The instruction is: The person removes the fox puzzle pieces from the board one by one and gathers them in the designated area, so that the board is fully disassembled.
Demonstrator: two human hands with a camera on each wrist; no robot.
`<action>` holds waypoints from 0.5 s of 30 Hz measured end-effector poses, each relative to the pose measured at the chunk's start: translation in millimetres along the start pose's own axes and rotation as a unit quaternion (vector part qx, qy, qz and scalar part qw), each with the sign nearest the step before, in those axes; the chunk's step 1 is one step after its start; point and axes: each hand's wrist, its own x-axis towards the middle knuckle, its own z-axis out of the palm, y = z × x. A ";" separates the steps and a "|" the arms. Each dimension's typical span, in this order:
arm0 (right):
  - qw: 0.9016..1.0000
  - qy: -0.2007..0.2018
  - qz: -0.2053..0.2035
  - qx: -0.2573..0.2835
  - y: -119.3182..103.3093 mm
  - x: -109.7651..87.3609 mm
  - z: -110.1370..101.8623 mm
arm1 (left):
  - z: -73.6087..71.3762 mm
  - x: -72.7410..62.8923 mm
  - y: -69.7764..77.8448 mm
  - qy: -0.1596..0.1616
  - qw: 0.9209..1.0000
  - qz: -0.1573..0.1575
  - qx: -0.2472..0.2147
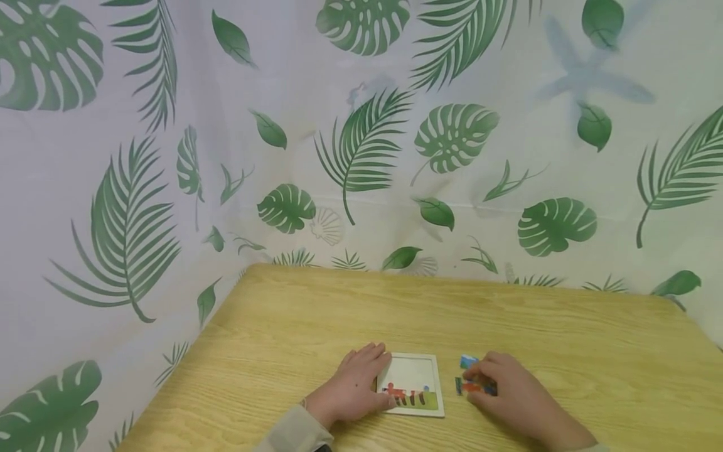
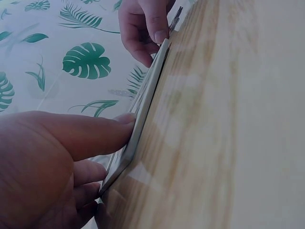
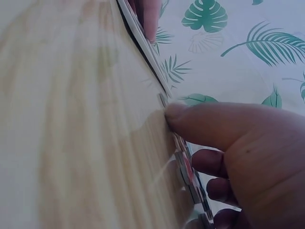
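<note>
A white-framed puzzle board lies flat on the table, its lower part filled with pieces showing red, green and dark stripes. My left hand rests along its left side, fingers stretched up the edge and thumb on the near border. In the left wrist view that thumb presses the board's rim. Right of the board, my right hand bends over several loose puzzle pieces, thumb and fingertips around a reddish one. In the right wrist view, the thumb touches the pieces' edge; the palm hides some of them.
A blue puzzle piece lies just beyond the right fingertips. The wood-grain table meets a white curtain with green leaf prints along its back and left sides.
</note>
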 end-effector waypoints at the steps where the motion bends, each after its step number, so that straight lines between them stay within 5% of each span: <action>1: 1.000 0.001 0.005 0.000 0.5 -0.2 -0.2 | 0.1 0.1 0.0 0.000 1.000 0.001 -0.001; 15: 1.000 0.007 0.005 0.012 17.3 -11.9 -9.7 | -0.3 -0.2 0.2 0.001 1.000 0.003 -0.004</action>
